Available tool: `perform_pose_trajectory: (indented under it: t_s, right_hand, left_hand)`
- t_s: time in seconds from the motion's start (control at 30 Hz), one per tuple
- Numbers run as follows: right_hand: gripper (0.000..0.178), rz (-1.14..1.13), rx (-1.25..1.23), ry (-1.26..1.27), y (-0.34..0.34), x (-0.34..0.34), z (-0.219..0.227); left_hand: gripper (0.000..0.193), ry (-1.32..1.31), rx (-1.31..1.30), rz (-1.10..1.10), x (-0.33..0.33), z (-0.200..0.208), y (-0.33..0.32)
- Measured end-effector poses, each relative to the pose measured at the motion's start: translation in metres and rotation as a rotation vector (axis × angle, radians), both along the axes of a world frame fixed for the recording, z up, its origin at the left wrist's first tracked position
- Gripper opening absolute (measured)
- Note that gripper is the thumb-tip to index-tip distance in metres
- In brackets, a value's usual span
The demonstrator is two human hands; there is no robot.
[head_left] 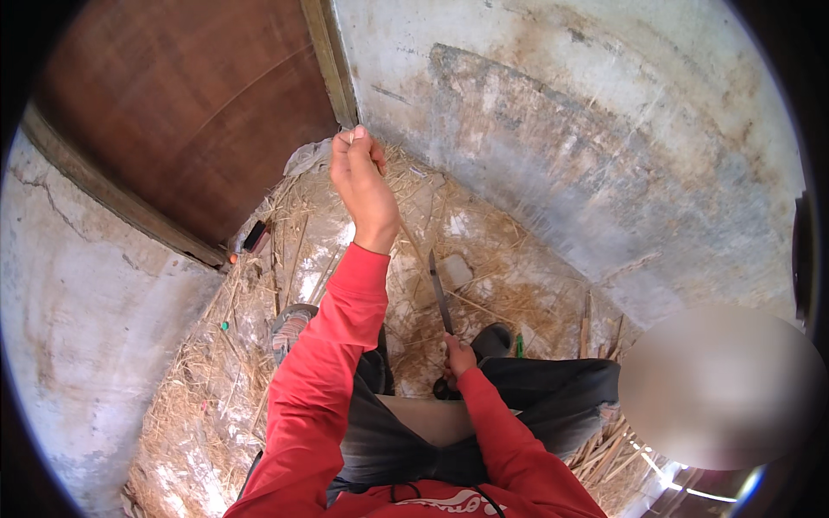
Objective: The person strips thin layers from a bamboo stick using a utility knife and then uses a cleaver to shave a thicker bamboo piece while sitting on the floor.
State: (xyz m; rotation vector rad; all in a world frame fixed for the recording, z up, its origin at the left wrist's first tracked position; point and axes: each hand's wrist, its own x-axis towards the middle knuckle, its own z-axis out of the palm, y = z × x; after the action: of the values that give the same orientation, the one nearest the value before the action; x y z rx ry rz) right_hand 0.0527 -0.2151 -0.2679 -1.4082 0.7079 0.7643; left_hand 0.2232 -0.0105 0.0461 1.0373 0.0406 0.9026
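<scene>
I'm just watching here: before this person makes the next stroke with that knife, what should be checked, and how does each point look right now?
1. Grip on the knife: ok, the right hand is closed around its handle, blade pointing up and away from the body.
2. Hold on the stalk: ok, the left hand is raised and pinches a thin pale piece at its fingertips.
3. Left hand apart from the blade: ok, it sits well above the blade tip.
4. Legs out of the blade's line: cannot tell, the dark trousers lie right beside the knife hand.
5. Footing: not ok, loose straw covers the floor around the shoe.
6. Blade sharpness: cannot tell.
</scene>
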Motion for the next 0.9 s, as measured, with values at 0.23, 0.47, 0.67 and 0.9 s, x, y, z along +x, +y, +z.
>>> perform_pose_trajectory:
  t_s: [0.23,0.47,0.67,0.9]
  right_hand:
    - [0.057,0.125,-0.263,-0.248,-0.02,-0.007,-0.083]
    - [0.082,0.355,-0.542,-0.35,-0.009,-0.013,-0.1]
    - [0.067,0.344,-0.561,-0.424,-0.005,-0.015,-0.11]
    - [0.071,0.331,-0.591,-0.505,-0.003,-0.005,-0.102]
  left_hand:
    - [0.027,0.055,0.082,-0.054,-0.004,0.004,-0.016]
    - [0.044,0.101,0.329,-0.529,-0.009,0.005,0.012]
    - [0.057,-0.02,0.199,-0.366,-0.009,0.004,0.009]
    - [0.058,-0.025,0.187,-0.236,-0.005,-0.002,0.001]
